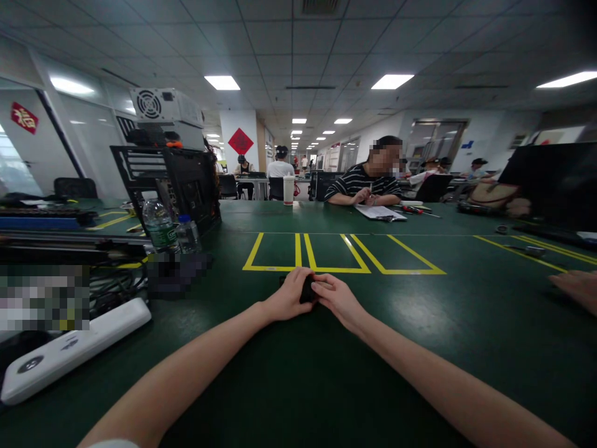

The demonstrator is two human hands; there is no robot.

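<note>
Hands, left (293, 295) and right (339, 298), both in a grip on one black object (306, 290), near three yellow outlines (339, 270).

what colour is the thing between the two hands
The thing looks black, clearest in the head view.

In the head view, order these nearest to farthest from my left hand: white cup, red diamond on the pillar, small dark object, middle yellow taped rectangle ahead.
1. Small dark object, touching your left hand.
2. Middle yellow taped rectangle, beyond, slightly right.
3. White cup, far side of the table.
4. Red diamond, on the pillar behind.
</note>
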